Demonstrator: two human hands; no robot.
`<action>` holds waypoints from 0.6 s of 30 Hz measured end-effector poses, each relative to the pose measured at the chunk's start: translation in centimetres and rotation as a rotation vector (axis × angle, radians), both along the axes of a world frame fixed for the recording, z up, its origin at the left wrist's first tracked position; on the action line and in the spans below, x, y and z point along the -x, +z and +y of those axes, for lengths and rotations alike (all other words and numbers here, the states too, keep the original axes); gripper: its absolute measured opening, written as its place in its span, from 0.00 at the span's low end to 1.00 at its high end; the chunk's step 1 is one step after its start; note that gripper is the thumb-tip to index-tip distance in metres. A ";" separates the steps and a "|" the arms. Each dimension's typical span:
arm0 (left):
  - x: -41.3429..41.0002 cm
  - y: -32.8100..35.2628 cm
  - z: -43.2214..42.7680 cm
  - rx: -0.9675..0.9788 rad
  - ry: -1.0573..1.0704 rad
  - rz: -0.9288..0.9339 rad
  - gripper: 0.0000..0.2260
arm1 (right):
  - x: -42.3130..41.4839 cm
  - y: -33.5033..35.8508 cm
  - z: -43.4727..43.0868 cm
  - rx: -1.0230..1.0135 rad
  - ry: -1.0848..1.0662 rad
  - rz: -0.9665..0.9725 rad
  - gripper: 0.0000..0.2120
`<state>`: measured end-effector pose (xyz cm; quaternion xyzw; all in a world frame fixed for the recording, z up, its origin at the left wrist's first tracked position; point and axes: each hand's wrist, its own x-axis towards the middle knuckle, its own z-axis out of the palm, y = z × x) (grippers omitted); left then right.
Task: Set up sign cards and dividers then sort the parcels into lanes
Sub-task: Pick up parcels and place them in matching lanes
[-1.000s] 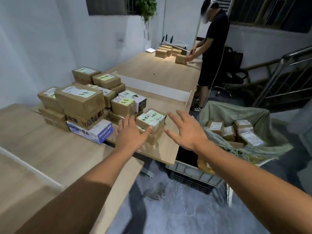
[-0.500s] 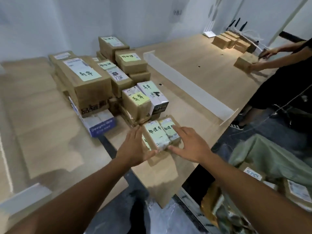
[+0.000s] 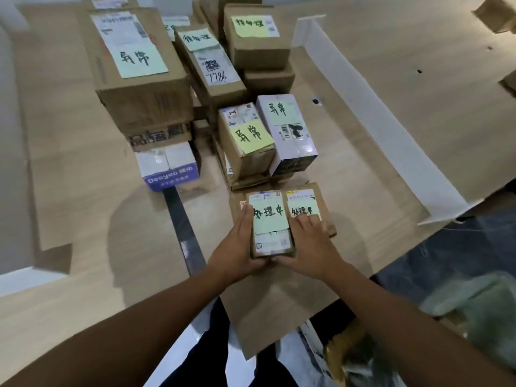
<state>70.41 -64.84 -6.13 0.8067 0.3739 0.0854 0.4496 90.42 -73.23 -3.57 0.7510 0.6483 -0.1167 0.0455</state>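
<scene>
Both hands clasp a small brown parcel [image 3: 270, 236] with a green handwritten note near the table's front edge. My left hand [image 3: 237, 247] grips its left side and my right hand [image 3: 307, 241] grips its right side. The right fingers lie partly over a second small parcel [image 3: 307, 205] with a green note, right beside it. Behind them stands a stack of labelled parcels: a brown one [image 3: 245, 143], a white one [image 3: 287, 132] and a large carton [image 3: 136, 68]. A white divider [image 3: 371, 107] stands upright to the right, running from the table's back to its front edge.
A blue-and-white box [image 3: 170, 166] sits under the large carton. The wooden table [image 3: 405, 65] continues beyond the divider, with more parcels at its far right. A dark gap [image 3: 181, 227] splits two tabletops. A greenish sack [image 3: 474, 311] lies at the lower right.
My head has moved closer and tilted down over the pile. Both hands have closed in from hovering above the small parcels to clasping the nearer one on both sides.
</scene>
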 end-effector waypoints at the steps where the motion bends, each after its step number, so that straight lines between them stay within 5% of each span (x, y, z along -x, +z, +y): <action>1: 0.0 0.2 -0.3 0.000 0.011 -0.009 0.59 | -0.1 -0.1 0.0 -0.014 -0.001 0.012 0.46; 8: 1.1 6.4 -1.2 -0.048 0.200 -0.166 0.53 | 0.7 5.2 2.4 -0.186 0.122 0.380 0.50; 13: 5.1 11.0 -2.5 -0.200 0.400 -0.179 0.53 | 3.5 9.8 5.1 -0.227 0.320 0.395 0.58; 18: 10.7 14.1 -5.2 -0.295 0.570 -0.179 0.54 | 9.0 12.6 6.4 -0.346 0.586 0.376 0.55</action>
